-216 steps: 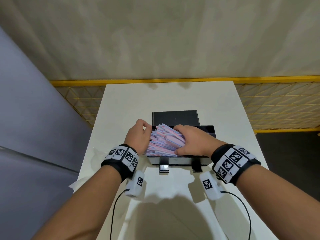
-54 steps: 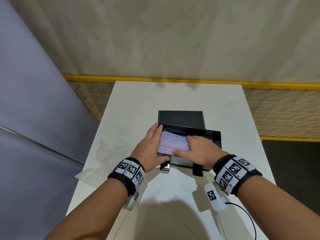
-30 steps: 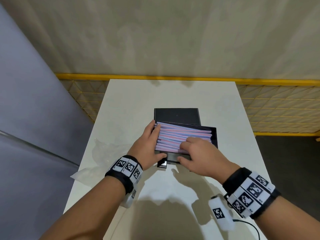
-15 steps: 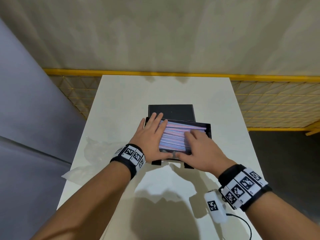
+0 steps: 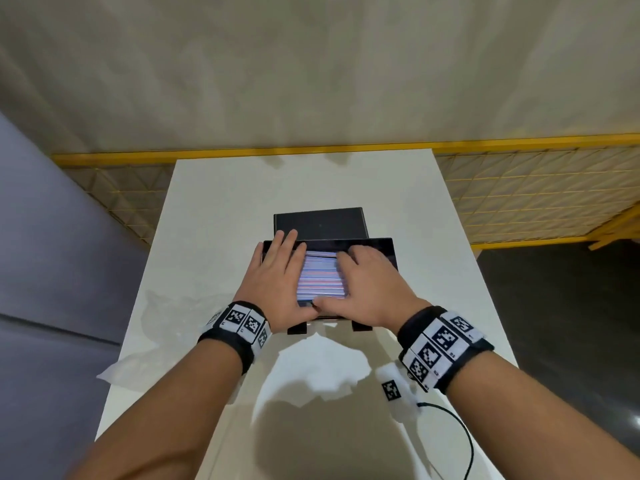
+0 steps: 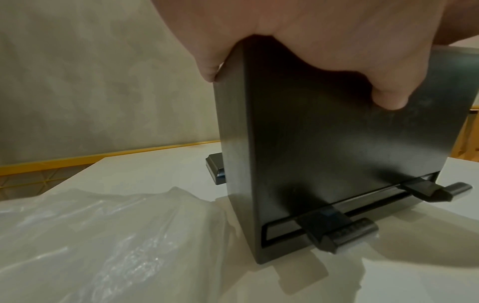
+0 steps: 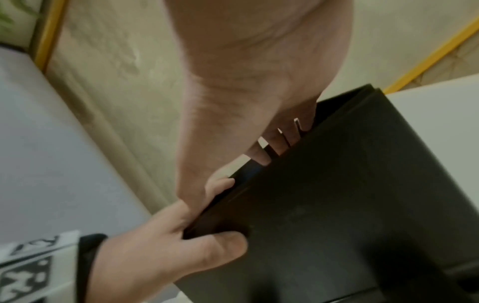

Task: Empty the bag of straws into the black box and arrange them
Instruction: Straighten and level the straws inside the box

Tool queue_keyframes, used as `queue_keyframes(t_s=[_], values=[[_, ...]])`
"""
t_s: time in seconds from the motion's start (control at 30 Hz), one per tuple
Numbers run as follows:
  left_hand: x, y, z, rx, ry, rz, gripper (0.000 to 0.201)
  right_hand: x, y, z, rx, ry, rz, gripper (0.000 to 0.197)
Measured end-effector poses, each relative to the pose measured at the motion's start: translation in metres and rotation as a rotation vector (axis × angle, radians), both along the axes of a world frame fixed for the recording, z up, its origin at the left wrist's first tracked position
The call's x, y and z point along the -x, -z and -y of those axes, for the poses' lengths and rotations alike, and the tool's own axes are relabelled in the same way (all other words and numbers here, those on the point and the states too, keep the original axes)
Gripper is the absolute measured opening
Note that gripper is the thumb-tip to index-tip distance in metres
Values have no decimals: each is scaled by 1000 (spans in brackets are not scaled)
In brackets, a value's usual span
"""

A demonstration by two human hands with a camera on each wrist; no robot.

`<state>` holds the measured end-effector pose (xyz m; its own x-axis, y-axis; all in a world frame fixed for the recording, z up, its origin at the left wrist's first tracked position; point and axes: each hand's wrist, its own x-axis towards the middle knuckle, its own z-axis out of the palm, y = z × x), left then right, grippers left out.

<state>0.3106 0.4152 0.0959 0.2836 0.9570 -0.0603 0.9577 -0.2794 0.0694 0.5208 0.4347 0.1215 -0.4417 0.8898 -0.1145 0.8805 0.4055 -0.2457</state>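
Note:
The black box (image 5: 388, 244) stands mid-table, filled with pink and blue straws (image 5: 320, 277) lying level, left to right. My left hand (image 5: 277, 275) lies flat on the straws' left end, fingers straight and reaching the back rim. My right hand (image 5: 367, 282) lies flat on their right end. Both thumbs hang over the front wall, as the left wrist view shows for the left thumb (image 6: 388, 98) on the black box (image 6: 324, 153). In the right wrist view my left hand (image 7: 168, 246) touches the black box (image 7: 337, 205) at its top front edge. The empty clear bag (image 5: 162, 317) lies to the left.
The box's black lid (image 5: 320, 222) lies flat just behind it. Two short black feet (image 6: 337, 231) stick out under the front wall. The white table (image 5: 311, 181) is narrow, with a yellow mesh fence (image 5: 536, 188) behind and to the right. A cable (image 5: 460, 434) trails from my right wrist.
The loose heap of straws has been levelled in the box. In the last half second my right hand slid further onto the straws and flattened; the left hand stays flat.

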Motion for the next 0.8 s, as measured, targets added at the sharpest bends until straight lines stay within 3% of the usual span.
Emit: queue_keyframes(t_s=[0.17,0.4,0.57,0.67,0.8], values=[[-2,-3,2,-17,18,-42,112,1,9,-7,185,47,39,105],[-2,-4,3,-53,167,-41,92,0,12,-6,165,91,3,85],[-2,-5,3,-46,165,-23,85,5,16,-11,146,69,86,99],[-3,-6,2,-15,166,-54,90,5,15,-13,156,65,132,99],[-2,-6,-2,89,146,-106,97,3,13,-16,287,109,63,95]])
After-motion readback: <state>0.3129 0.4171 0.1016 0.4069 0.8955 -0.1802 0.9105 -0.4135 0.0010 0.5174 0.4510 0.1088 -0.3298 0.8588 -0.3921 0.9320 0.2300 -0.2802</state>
